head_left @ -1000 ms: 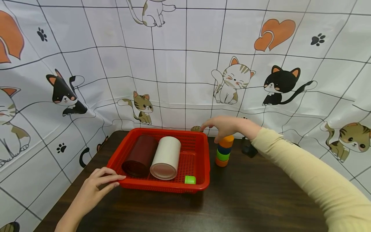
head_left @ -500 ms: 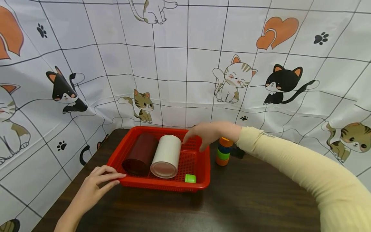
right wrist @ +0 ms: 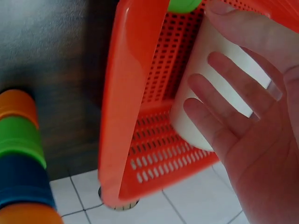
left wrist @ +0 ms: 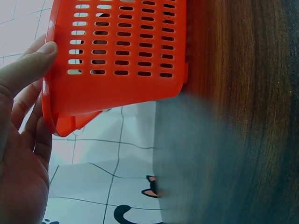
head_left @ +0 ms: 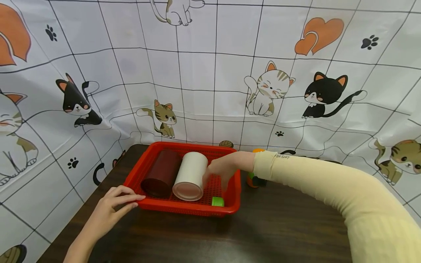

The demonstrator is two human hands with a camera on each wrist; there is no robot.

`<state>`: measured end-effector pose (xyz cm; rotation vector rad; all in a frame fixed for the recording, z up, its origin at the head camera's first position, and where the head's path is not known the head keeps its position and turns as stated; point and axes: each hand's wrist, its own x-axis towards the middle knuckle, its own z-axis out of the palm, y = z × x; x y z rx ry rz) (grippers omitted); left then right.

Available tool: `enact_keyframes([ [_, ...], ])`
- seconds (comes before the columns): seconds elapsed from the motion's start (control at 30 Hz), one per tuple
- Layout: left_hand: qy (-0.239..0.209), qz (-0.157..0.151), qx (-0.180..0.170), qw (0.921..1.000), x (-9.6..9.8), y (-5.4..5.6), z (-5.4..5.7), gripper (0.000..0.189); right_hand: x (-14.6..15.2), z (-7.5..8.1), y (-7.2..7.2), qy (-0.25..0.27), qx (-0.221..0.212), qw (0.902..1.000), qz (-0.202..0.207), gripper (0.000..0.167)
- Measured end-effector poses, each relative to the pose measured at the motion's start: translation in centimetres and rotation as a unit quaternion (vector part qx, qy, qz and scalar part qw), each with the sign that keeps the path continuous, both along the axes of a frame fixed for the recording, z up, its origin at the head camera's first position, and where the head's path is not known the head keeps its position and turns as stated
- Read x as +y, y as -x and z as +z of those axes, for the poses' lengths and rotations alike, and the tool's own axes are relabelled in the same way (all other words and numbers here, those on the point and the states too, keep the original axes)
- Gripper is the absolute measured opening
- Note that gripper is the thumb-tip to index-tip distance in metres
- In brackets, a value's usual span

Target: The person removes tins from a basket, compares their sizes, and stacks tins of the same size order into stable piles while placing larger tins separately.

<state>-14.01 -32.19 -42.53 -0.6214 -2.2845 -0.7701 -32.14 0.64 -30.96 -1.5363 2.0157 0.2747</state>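
A red plastic basket (head_left: 184,208) holds a dark brown cylinder (head_left: 163,168), a white cylinder (head_left: 192,171) lying beside it, and a small green cup (head_left: 217,201) near the front right corner. My left hand (head_left: 106,213) pinches the basket's front left rim; in the left wrist view the thumb lies on the outer wall and the fingers are behind the rim. My right hand (head_left: 227,166) is inside the right part of the basket area. In the right wrist view its spread fingers (right wrist: 219,100) are over or against the white cylinder; contact is unclear.
Just right of the basket stands a stack of coloured cups (right wrist: 21,140), orange, green and blue, mostly hidden by the right sleeve (head_left: 296,171) in the head view. The dark wooden table (head_left: 263,226) meets a cat-print wall sheet (head_left: 227,91) at the back.
My right hand has moved from above the cup stack leftward and down into the basket, towards the green cup. My left hand keeps its hold on the rim.
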Motion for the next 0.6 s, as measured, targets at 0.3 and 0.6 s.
enact_keyframes([
  [0.3, 0.004, 0.008, -0.001, 1.0, 0.1, 0.0, 0.0, 0.051, -2.0, -1.5, -0.6, -0.044, 0.01, 0.9976, 0.052, 0.056],
  [0.6, 0.009, 0.008, 0.004, 0.9999, 0.1, 0.0, 0.0, 0.052, -3.1, -2.3, -1.1, -0.096, 0.004, 0.995, 0.027, 0.053],
])
